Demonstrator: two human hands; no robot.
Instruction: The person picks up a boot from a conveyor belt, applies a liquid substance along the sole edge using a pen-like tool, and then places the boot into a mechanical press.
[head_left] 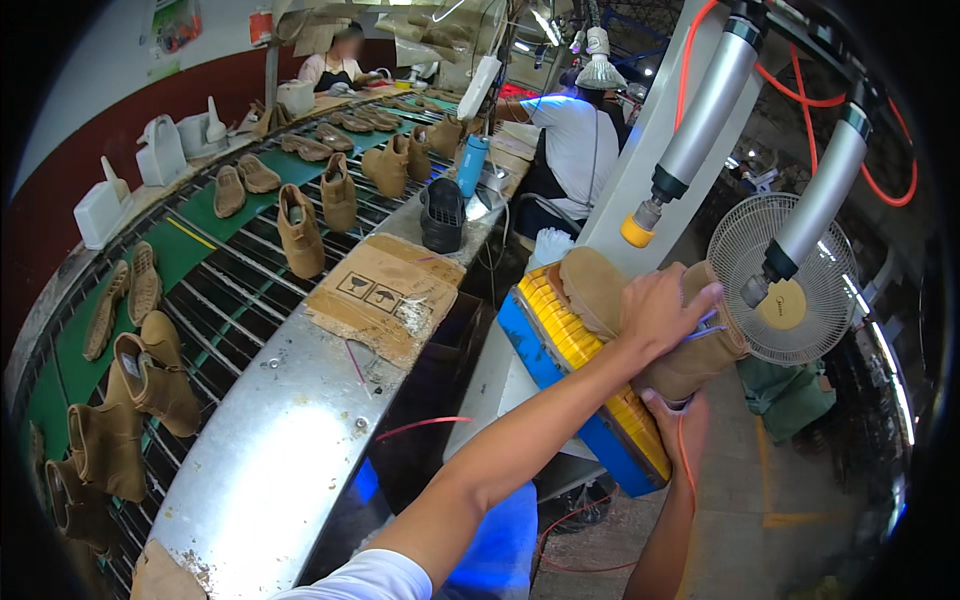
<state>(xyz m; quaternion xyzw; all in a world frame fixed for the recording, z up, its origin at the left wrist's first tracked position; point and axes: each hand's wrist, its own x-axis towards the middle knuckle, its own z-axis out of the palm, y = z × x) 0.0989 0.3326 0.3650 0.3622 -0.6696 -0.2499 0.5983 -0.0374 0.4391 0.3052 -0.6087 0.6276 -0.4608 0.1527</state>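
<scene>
Clasping a tan suede boot at right, by a yellow-padded blue block; left hand wrapped over, right hand seemingly pinching below.

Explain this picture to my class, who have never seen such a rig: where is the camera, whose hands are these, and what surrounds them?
One picture, from a wide fisheye camera on a person's head, looking down; its lens bends straight edges. There is no robot: the person's bare left hand holds a tan, suede-like boot from above; the bare right hand touches it from below, fingers partly hidden. Beside the boot is a yellow ribbed pad on a blue block. Above hang two silver cylinders near orange hoses. Leftward, tan ankle boots and tan soles sit on a metal-barred rack. Its shiny grey metal ledge carries flat brown cardboard and a black shoe-shaped object.
</scene>
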